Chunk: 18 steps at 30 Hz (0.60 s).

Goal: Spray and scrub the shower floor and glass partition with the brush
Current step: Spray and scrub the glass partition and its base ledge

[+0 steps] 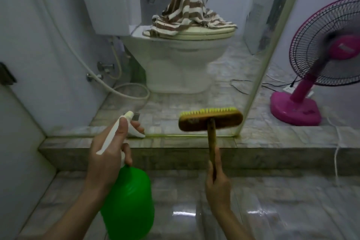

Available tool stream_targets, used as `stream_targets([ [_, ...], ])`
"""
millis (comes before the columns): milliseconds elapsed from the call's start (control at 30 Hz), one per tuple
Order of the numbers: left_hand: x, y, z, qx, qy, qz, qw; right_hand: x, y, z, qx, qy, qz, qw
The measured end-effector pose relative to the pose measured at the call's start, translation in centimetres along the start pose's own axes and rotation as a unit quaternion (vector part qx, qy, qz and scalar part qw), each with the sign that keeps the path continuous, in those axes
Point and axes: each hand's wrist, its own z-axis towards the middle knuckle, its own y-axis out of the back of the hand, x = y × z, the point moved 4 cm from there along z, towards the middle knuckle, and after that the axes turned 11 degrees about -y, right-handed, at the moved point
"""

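My left hand (109,160) grips the white trigger head of a green spray bottle (129,200), a finger on the trigger and the nozzle aimed at the glass partition (175,76). My right hand (217,183) holds the wooden handle of a scrub brush (210,120). The brush's yellow bristles point up and away at the lower part of the glass, just above the tiled curb (175,154). The wet tiled shower floor (272,210) lies below both hands.
Behind the glass stands a toilet (179,60) with a brown-and-white striped towel (189,11) on its lid, and a hose (128,91) coils at left. A pink fan (315,76) and cables stand to the right beyond the partition's frame (272,52).
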Motion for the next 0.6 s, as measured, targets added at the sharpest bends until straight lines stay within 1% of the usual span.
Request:
stream_targets([
  [67, 0.4, 0.1, -0.5, 0.008, 0.007, 0.008, 1.0, -0.9, -0.2, -1.6, 0.021, -0.033, -0.008, 0.999],
  [100, 0.6, 0.2, -0.8, 0.011, 0.006, 0.018, 1.0, 0.1, -0.3, -1.0, 0.013, -0.025, 0.01, 1.0],
  [200, 1.3, 0.5, -1.2, 0.01, 0.003, 0.043, 0.999, 5.1, 0.1, 4.0, -0.052, 0.04, 0.057, 0.996],
  [267, 1.8, 0.8, -1.3, 0.01, 0.007, 0.041, 0.999, 7.5, 0.4, 6.4, -0.099, 0.057, 0.067, 0.991],
  [300, 1.9, 0.9, -1.4, 0.01, 0.008, 0.037, 0.999, 7.2, 0.4, 6.4, -0.112, 0.054, 0.065, 0.99],
  [333, 1.9, 1.1, -1.5, 0.008, 0.01, 0.032, 0.999, 5.8, 0.3, 5.8, -0.111, 0.04, 0.063, 0.991],
  [433, 1.7, 1.6, -1.6, 0.002, 0.01, 0.03, 0.999, -1.1, -0.2, 0.8, -0.045, -0.037, 0.017, 0.998],
  [500, 1.6, 1.9, -1.6, 0.002, 0.007, 0.031, 1.0, -3.4, -0.3, -1.8, -0.013, -0.087, -0.005, 0.996],
  [533, 1.6, 2.1, -1.6, -0.002, 0.007, 0.028, 1.0, -3.3, -0.3, -2.2, -0.013, -0.089, -0.002, 0.996],
  [600, 1.8, 2.4, -1.7, -0.013, 0.01, 0.031, 0.999, -0.8, -0.2, -0.9, -0.017, -0.041, 0.022, 0.999],
])
